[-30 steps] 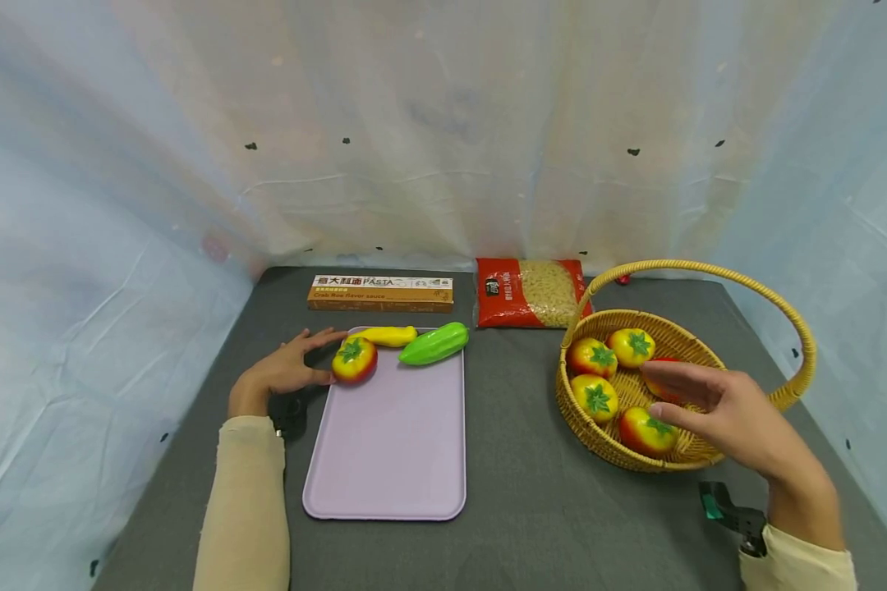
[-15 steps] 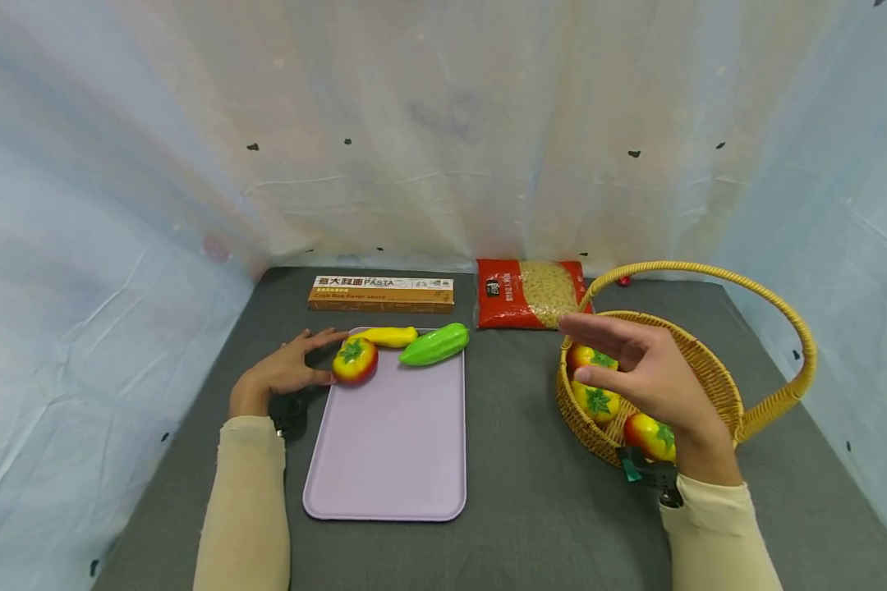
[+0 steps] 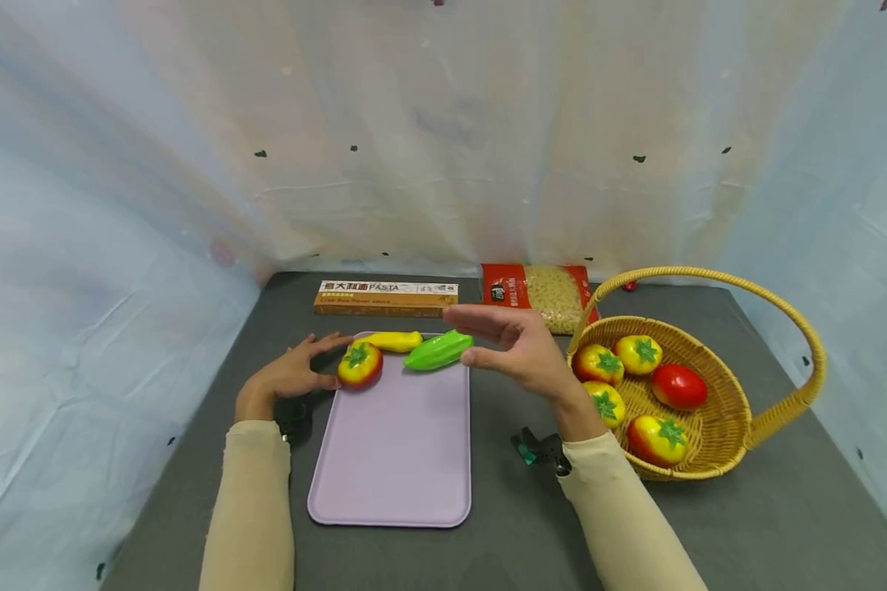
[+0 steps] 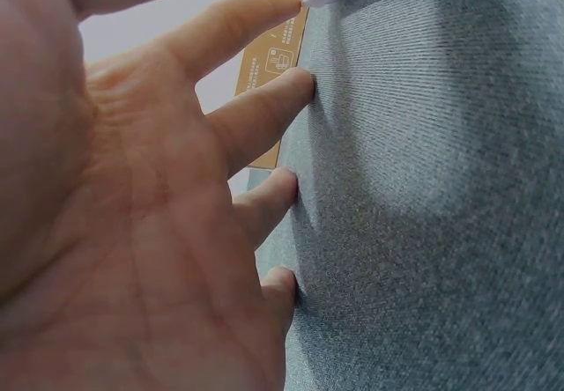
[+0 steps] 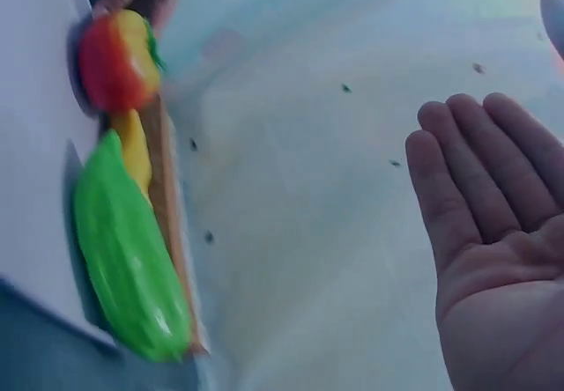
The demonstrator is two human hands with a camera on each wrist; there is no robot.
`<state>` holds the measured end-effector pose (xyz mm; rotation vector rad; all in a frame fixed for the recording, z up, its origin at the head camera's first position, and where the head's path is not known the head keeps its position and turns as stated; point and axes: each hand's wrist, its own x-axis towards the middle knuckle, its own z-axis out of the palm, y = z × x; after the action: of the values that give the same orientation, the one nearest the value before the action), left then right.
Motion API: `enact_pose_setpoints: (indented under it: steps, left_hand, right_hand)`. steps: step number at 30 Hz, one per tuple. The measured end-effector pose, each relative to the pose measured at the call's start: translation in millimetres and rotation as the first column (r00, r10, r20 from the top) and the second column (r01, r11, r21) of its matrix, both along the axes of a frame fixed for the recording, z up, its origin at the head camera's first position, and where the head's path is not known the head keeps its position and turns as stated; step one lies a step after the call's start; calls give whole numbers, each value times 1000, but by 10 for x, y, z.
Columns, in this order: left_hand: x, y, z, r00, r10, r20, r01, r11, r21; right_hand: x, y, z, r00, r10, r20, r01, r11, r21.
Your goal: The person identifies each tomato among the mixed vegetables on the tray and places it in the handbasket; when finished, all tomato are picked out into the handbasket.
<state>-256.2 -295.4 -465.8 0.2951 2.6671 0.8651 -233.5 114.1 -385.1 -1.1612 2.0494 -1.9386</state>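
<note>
My left hand [image 3: 290, 373] rests at the upper left edge of a pale purple tray [image 3: 392, 460], fingers spread and holding nothing. In the left wrist view its fingertips [image 4: 295, 87] reach the grey cloth and the tray's edge. A red-yellow toy tomato [image 3: 360, 365] sits on the tray right beside the thumb. Behind it lies a yellow elongated toy vegetable [image 3: 393, 341], and a ridged green one [image 3: 438, 350] lies at the upper right. My right hand [image 3: 521, 349] hovers by the green one, palm facing left, fingers straight, nothing in it.
A wicker basket [image 3: 732, 410] with a tall handle stands at the right, holding several toy tomatoes [image 3: 658, 439]. At the back lie a pasta box [image 3: 386, 299] and a red bag of pasta [image 3: 540, 295]. A whitish curtain [image 3: 443, 164] surrounds the table.
My right hand has moved left, from over the basket to the tray's upper right, staying empty. The basket's tomatoes show again. My left hand has kept its place by the tray.
</note>
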Motion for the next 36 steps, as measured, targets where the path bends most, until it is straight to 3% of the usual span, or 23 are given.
enact_pose_setpoints:
  steps: [4, 12, 23, 28, 36]
  left_hand:
    - [-21, 15, -17, 1000, 3, 9, -3, 1000, -2]
    - [-31, 19, 11, 999, 23, 31, -22, 1000, -20]
    - [-52, 13, 34, 999, 15, 40, -14, 1000, -18]
    - [-42, 9, 10, 999, 9, 34, -9, 1000, -11]
    - [-1, -2, -2, 1000, 0, 20, 0, 1000, 7]
  right_hand:
    - [-111, -271, -91, 999, 40, 28, -40, 999, -2]
    - [-370, -774, -320, 992, 112, 49, -117, 986, 115]
    - [-655, -1151, -576, 996, 70, 53, -82, 957, 278]
    - [-699, -1284, -636, 995, 60, 79, -84, 934, 348]
    - [-625, -1298, -620, 999, 38, -24, -24, 903, 429]
